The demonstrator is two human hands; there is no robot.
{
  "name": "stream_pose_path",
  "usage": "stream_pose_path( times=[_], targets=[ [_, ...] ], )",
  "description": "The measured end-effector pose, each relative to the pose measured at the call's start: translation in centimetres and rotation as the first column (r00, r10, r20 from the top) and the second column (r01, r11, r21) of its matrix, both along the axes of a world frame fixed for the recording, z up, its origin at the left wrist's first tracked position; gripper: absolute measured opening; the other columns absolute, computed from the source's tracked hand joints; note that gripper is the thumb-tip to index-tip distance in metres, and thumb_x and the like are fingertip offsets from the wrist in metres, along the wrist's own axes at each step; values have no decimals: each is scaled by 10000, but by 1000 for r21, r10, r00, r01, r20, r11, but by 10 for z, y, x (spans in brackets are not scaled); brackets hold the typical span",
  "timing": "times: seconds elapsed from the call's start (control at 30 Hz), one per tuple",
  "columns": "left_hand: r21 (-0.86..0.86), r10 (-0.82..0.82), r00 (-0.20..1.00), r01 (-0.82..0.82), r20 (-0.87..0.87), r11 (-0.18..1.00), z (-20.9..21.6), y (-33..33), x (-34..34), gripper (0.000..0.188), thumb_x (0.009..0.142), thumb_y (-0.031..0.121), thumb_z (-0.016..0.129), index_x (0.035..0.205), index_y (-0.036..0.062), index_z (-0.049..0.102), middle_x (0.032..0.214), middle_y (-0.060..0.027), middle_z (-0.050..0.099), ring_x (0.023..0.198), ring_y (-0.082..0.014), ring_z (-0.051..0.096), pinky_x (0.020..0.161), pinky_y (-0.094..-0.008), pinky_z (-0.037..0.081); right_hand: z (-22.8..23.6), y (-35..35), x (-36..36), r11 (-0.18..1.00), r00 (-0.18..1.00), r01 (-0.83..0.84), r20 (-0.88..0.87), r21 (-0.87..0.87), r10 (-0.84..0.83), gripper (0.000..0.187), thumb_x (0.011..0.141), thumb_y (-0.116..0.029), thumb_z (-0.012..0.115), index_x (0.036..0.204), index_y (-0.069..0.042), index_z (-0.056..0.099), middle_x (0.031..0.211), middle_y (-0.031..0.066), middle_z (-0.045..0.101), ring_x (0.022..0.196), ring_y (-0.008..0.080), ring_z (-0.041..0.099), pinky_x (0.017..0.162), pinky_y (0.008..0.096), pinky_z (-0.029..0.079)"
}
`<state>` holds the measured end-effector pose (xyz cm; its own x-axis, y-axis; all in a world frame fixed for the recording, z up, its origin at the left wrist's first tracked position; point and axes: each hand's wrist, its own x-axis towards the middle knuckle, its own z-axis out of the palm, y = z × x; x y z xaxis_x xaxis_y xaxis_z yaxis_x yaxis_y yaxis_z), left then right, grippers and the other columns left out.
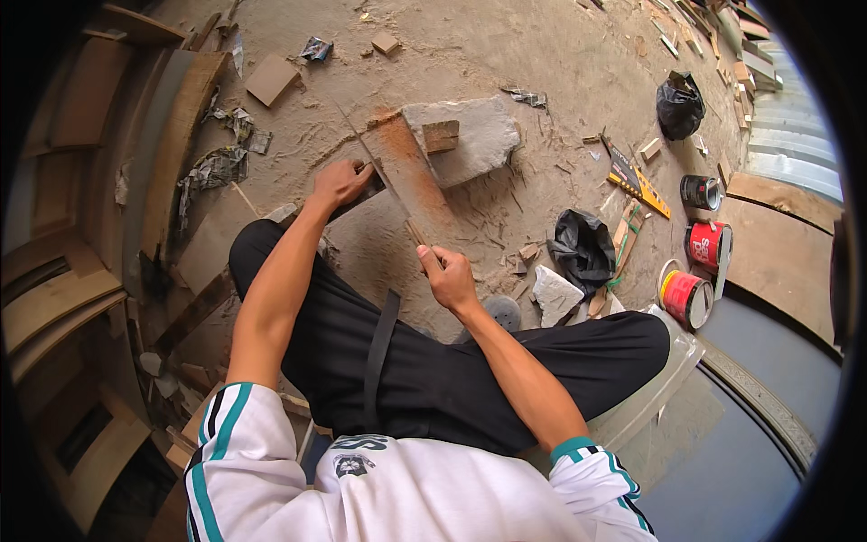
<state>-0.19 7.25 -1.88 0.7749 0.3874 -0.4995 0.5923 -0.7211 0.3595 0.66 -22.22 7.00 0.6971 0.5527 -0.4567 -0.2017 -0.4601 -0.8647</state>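
The right hand (449, 275) is wrapped around the handle (415, 232) of a long thin blade (368, 149), which points far and left beside the slab with red dust (408, 158). The left hand (341, 183), apart from the right, is at a dark piece (368, 188) left of the blade; I cannot tell if it grips or presses. Slow, straight strokes and fingers clear of the edge should work best.

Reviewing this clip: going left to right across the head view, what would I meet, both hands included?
Crumpled paper scraps → left hand → right hand → lower black bag → red cans → corrugated metal sheet.
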Motion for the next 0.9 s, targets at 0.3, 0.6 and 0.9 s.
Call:
stream_pose_path(
  times=[0.3,0.6,0.9],
  targets=[
    [-61,24,998,-27,-54,998,0,-2,10,546,958,476,428,1173,51,694,1077,-245,698,1028,-430,652,899,-478,502,-6,-17,-2,999,998,4,-67,-43,-6,502,980,-375,595,664,14,568,525,48,428,524,122,397,500,341,330],
    [5,18,999,-18,-36,1000,-2,-1,10,543,941,495,456,1104,57,732,1021,-238,712,989,-417,668,851,-490,518,-14,-22,-1,1000,989,5,-146,-15,-7,504,981,-376,590,650,2,554,523,38,414,516,123,386,499,346,339],
    [32,36,998,-35,-46,999,-10,4,13,544,927,486,420,1031,68,752,933,-242,714,885,-410,677,819,-486,519,4,-37,3,997,997,-41,-72,-61,36,531,973,-376,600,636,31,545,500,94,419,487,153,406,486,380,349]
  ],
)
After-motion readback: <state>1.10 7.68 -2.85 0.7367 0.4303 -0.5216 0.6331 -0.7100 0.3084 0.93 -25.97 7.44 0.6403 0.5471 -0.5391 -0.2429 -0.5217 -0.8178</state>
